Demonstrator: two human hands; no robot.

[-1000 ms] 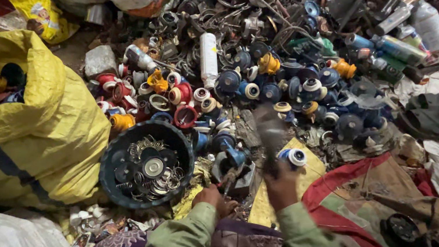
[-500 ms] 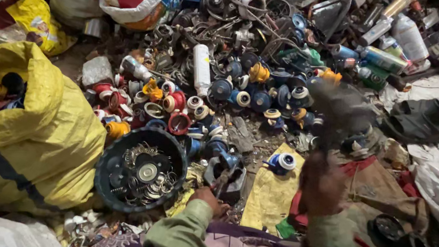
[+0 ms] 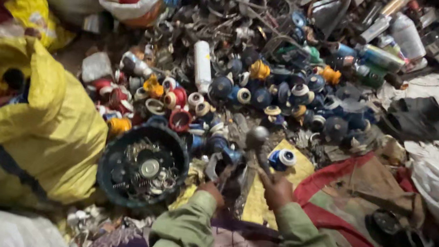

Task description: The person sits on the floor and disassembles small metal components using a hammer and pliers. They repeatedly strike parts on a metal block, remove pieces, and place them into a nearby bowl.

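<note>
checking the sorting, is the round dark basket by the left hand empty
No, the round dark basket holds metal rings and small parts, just left of the left hand.

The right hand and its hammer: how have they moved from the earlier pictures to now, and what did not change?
The right hand had swung the hammer up and out to the right; now it has come back down, the head just above the piece that the left hand holds. The left hand kept its grip. The dark basket of metal parts and the yellow sack stayed where they were.

- R hand (image 3: 277,190) grips hammer (image 3: 257,141), head raised over scrap pile (image 3: 272,85).
- L hand (image 3: 213,190) holds small metal part (image 3: 222,168) beside dark basket (image 3: 143,165).
- Yellow sack (image 3: 49,126) at left.
</note>
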